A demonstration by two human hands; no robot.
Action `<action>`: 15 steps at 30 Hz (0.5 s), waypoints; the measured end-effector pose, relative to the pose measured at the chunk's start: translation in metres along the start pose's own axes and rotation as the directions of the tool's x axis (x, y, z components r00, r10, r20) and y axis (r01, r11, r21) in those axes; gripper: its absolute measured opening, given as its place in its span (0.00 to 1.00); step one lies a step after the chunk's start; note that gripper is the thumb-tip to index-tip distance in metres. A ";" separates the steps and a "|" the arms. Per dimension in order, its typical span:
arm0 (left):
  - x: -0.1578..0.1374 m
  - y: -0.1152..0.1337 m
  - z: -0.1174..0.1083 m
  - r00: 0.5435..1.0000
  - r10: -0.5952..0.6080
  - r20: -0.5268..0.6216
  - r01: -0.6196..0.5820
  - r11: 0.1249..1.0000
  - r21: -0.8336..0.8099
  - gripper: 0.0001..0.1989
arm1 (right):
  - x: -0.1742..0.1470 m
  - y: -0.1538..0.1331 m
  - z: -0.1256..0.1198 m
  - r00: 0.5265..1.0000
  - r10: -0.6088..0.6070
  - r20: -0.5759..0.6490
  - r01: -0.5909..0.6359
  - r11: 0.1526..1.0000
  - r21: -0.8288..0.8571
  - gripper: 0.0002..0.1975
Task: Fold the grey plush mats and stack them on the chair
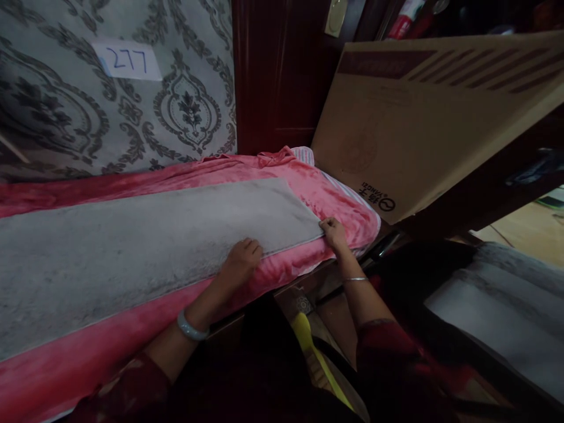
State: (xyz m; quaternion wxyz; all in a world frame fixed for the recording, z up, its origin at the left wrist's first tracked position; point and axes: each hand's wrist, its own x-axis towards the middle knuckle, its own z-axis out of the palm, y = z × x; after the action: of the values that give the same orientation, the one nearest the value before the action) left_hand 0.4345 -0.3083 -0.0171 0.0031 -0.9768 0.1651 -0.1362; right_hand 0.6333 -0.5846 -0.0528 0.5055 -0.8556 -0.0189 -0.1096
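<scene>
A long grey plush fabric piece (145, 229) lies spread over a pink blanket (304, 264). At its near right corner, my right hand (335, 235) is closed in a pinch on the fabric's edge. My left hand (241, 263) rests further left along the same near edge, fingers bent and together on the fabric. The left thumb is hidden. The fabric looks flat, with a slightly rumpled darker nap toward the left, and it runs out of view on that side.
A large cardboard box (396, 123) leans beyond the blanket's right end. Folded grey fabric (506, 311) lies at lower right. A yellow strap-like thing (315, 346) is below, near my legs. Behind are a dark red door (277, 76) and patterned wallpaper (189, 111) with a paper label (127, 60).
</scene>
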 end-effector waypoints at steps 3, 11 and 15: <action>-0.001 0.001 0.000 1.000 0.020 0.011 -0.021 1.000 0.011 0.11 | 0.000 0.001 0.000 1.000 0.002 -0.009 -0.002 1.000 0.000 0.12; -0.003 0.005 0.001 1.000 -0.015 -0.008 0.015 1.000 -0.003 0.11 | -0.006 -0.002 0.002 0.999 -0.049 -0.024 0.047 0.996 -0.071 0.09; -0.005 0.005 0.008 0.998 -0.036 -0.042 0.035 0.999 -0.023 0.20 | -0.008 -0.005 0.003 0.997 -0.070 -0.017 0.067 0.988 -0.141 0.17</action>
State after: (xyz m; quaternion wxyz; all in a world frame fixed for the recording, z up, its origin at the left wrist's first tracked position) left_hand 0.4309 -0.3120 -0.0263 -0.0137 -0.9764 0.1495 -0.1552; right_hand 0.6256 -0.5795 -0.0517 0.4402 -0.8866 -0.0352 -0.1373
